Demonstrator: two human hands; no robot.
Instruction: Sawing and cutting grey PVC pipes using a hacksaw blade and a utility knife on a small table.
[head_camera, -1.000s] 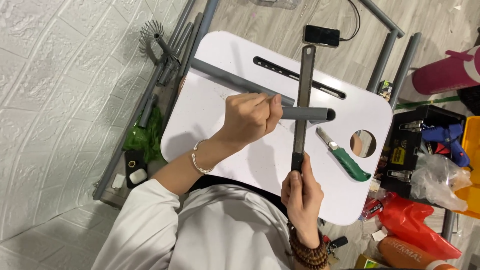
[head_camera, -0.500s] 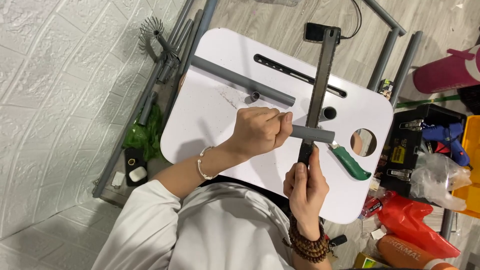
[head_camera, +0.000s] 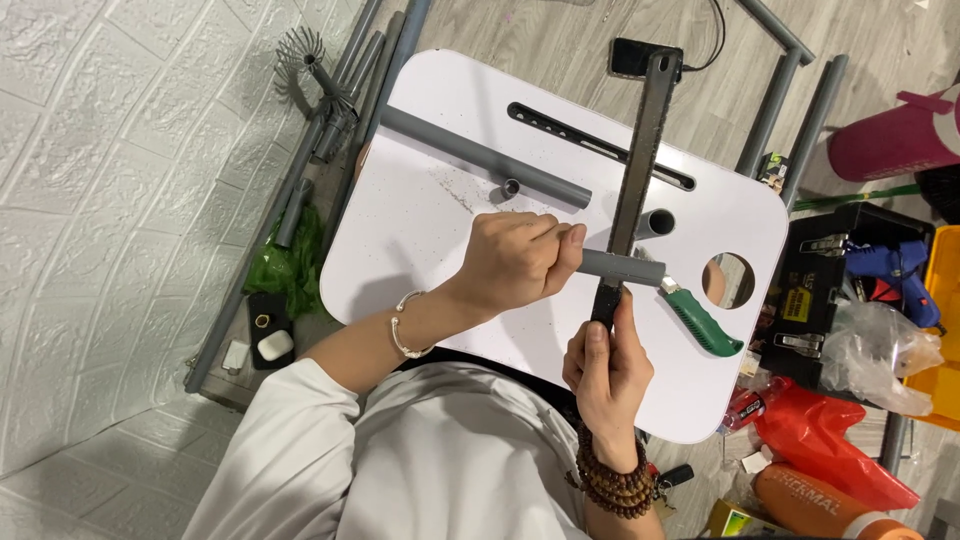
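Note:
My left hand (head_camera: 515, 260), a silver bangle on its wrist, grips a short grey pipe (head_camera: 630, 267) flat on a white lap table (head_camera: 430, 250). My right hand (head_camera: 605, 370), wearing a brown bead bracelet, holds the handle of a long dark saw (head_camera: 640, 150). The blade lies across the pipe just right of my left fingers and reaches past the table's far edge. A longer grey pipe (head_camera: 480, 155) rests further back. Two short pipe offcuts (head_camera: 511, 187) (head_camera: 655, 222) stand beside it. A green-handled knife (head_camera: 705, 322) lies right of the saw.
The table has a round hole (head_camera: 728, 280) and a long slot (head_camera: 560, 125). A black toolbox (head_camera: 820, 290) with a blue glue gun (head_camera: 895, 262), a red bag (head_camera: 830, 435) and an orange can (head_camera: 810, 500) crowd the right. Grey pipes (head_camera: 790, 100) lie on the floor, more (head_camera: 330, 130) along the white wall.
The saw has slid to the right and away from me along the short pipe. My left hand and the pipe have shifted slightly toward me.

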